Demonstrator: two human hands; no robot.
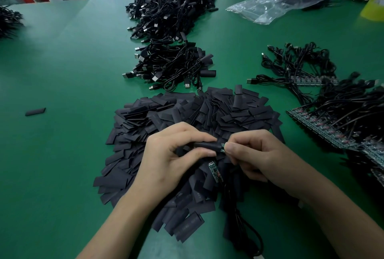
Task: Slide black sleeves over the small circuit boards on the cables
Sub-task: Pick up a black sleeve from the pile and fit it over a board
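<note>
My left hand (176, 152) pinches a black sleeve (205, 145) between thumb and fingers. My right hand (255, 154) pinches the end of a small green circuit board (222, 147) whose tip pokes out of the sleeve's right end. A second bare green board (215, 170) hangs just below the hands, with its black cables (245, 223) trailing toward me. Both hands hover over a large heap of flat black sleeves (207, 113).
Piles of sleeved black USB cables (170, 65) lie behind the heap on the green table (52, 154). Cables with bare boards (332, 121) lie at the right. A lone sleeve (35, 111) lies at the left. A clear plastic bag (276, 3) sits at the back right.
</note>
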